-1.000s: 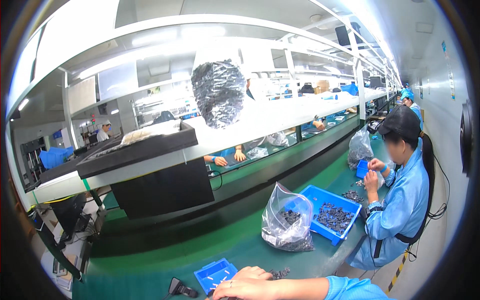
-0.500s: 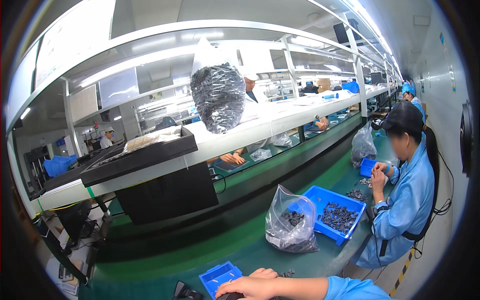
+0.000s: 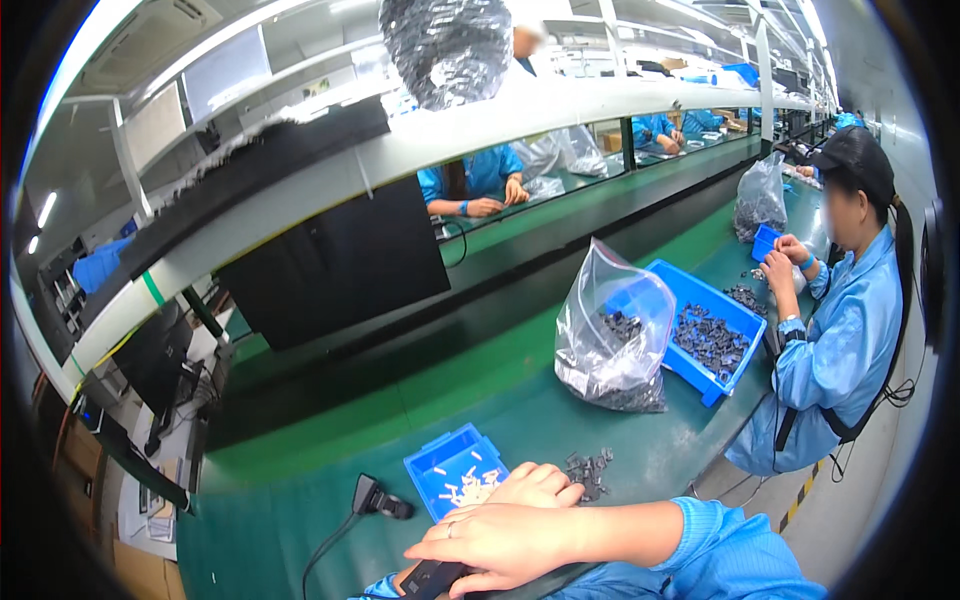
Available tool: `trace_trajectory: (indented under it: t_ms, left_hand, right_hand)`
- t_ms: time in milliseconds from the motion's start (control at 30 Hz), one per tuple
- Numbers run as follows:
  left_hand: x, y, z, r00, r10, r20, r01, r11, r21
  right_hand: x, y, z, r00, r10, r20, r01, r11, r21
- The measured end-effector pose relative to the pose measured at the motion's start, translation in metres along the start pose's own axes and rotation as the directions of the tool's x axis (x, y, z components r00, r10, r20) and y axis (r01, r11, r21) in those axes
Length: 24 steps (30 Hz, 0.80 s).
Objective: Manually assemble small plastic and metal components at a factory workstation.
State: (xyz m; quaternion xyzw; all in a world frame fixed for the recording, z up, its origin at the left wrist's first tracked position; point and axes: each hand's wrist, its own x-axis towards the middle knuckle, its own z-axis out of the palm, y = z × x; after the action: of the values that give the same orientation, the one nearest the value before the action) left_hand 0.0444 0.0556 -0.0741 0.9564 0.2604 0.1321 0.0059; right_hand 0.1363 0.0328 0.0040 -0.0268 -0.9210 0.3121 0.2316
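Note:
My right hand (image 3: 495, 545), reaching across from the right in a blue sleeve, wears a ring. Its thumb and fingers close round a black device (image 3: 435, 577) at my left wrist. Beyond it, my left hand (image 3: 538, 487) rests palm down, fingers loosely bent, with nothing visible in it; the right hand covers part of it. Touching close by is a blue tray (image 3: 425, 468) holding several small pale sticks. A small heap of black parts (image 3: 588, 472) lies just right of the left fingers. To the left sits a black clip-like device (image 3: 380, 498) with a cable.
A clear zip bag of dark parts (image 3: 610, 350) leans against a larger blue bin (image 3: 655, 280) on the green table (image 3: 480, 400). At right a person in blue (image 3: 845, 310) works with both hands. A black panel (image 3: 340, 270) hangs under the white shelf (image 3: 560, 118). Another person's hands (image 3: 500, 200) show beyond.
The view has tipped downward, so the table and my hands appear higher and fuller. The pale sticks in the tray now show more. My right hand remains at the left wrist.

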Motion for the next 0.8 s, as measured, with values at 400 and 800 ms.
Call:
trace_trajectory:
  t_ms: [400,800]
  left_hand:
    - [-0.115,0.031,-0.045,0.815,-0.376,-0.441,0.323,0.927,-0.193]
    - [-0.207,0.000,-0.042,0.862,-0.345,-0.371,0.441,0.871,0.217]
  right_hand:
    - [0.002,-0.041,0.033,0.754,-0.459,-0.470,0.548,0.834,0.064]
    - [0.034,-0.070,0.060,0.927,-0.327,0.184,0.067,0.628,0.776]
